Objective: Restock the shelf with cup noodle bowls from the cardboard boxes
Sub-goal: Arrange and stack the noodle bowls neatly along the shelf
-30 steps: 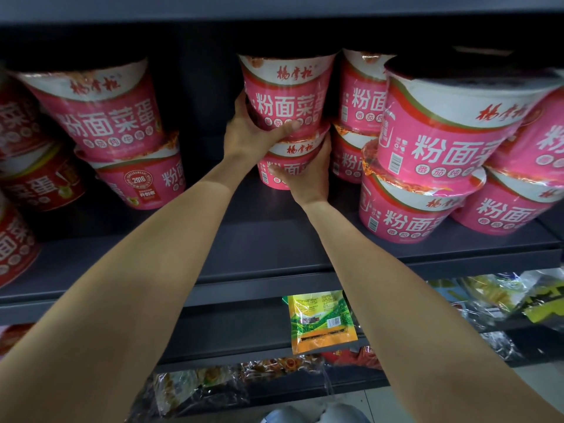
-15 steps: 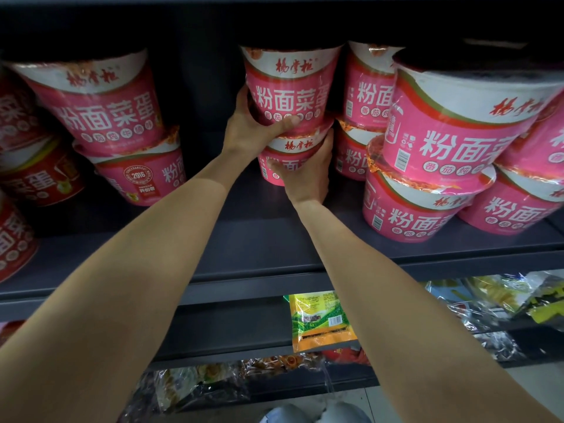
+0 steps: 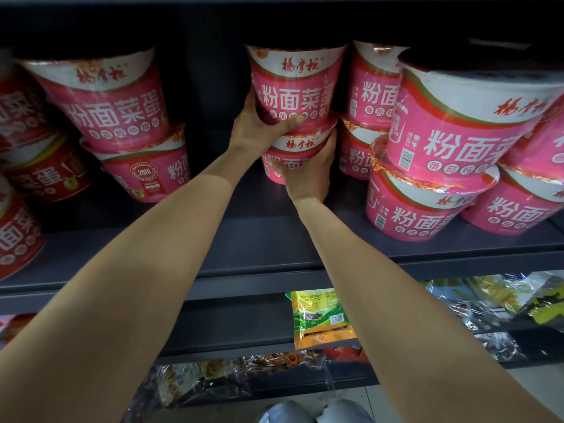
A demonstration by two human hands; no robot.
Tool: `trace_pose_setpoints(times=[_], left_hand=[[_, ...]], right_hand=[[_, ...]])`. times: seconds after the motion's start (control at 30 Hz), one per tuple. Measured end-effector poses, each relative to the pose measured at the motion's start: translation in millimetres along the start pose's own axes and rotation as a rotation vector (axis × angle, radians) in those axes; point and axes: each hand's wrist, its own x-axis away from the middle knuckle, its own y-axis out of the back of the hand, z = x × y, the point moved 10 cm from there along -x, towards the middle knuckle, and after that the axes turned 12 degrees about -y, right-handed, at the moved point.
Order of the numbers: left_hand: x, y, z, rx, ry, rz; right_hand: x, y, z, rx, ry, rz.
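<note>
Two pink cup noodle bowls are stacked deep in the middle of the dark shelf [image 3: 274,239]. My left hand [image 3: 256,129] grips the upper bowl [image 3: 296,87] at its lower left side, thumb across the front. My right hand [image 3: 308,172] cups the lower bowl [image 3: 293,148] from the front and right; most of that bowl is hidden behind my hand.
More pink bowls stand in stacks of two at the right [image 3: 451,141] and left [image 3: 122,117], with red bowls [image 3: 18,193] at the far left. A gap lies between the left stack and the held stack. Snack packets [image 3: 320,319] hang below the shelf.
Both hands and the two stacked bowls have stayed almost in place, shifting a little upward in the view. My grips are unchanged.
</note>
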Motion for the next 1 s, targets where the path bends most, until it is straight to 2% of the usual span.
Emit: trace_pose_setpoints(times=[0.07, 0.17, 0.23, 0.37, 0.47, 0.5, 0.57, 0.6, 0.67, 0.77, 0.87, 1.0], left_hand=[[4.6, 2.6, 0.7, -0.002, 0.017, -0.013], [35.3, 14.8, -8.7, 0.060, 0.071, -0.093], [78.0, 36.5, -23.3, 0.109, 0.039, -0.179], [181.5, 118.8, -46.2, -0.114, -0.207, -0.443], [213.1, 173.2, -24.5, -0.307, -0.214, -0.557], [210.3, 187.8, -10.7, -0.305, -0.173, -0.568], [190.1, 211.3, 21.8, -0.122, -0.041, -0.584], [175.3, 219.6, 36.5, -0.020, 0.021, -0.578], [140.3, 231.5, 51.6, -0.016, 0.079, -0.523], [101.3, 236.0, 62.0, -0.104, 0.095, -0.420], [82.2, 235.5, 63.9, -0.085, 0.056, -0.365], [75.5, 231.3, 64.1, -0.069, 0.023, -0.343]], right_hand=[[-0.5, -0.3, 1.7, 0.028, -0.008, 0.013], [17.5, 5.9, 4.2, 0.246, -0.007, 0.009], [53.8, 19.8, 15.4, 0.188, 0.128, -0.006], [129.2, 19.4, 36.5, -0.054, 0.311, 0.136], [157.4, -30.4, 57.6, 0.049, 0.425, 0.288], [163.8, -52.4, 64.2, 0.116, 0.468, 0.327], [167.4, -99.2, 69.4, 0.238, 0.493, 0.391], [165.8, -120.4, 70.5, 0.263, 0.469, 0.423], [156.9, -154.5, 72.4, 0.239, 0.357, 0.470], [139.1, -184.3, 72.9, 0.124, 0.201, 0.476], [122.3, -198.9, 70.6, -0.034, 0.192, 0.492], [109.3, -213.5, 54.2, -0.164, 0.112, 0.648]])
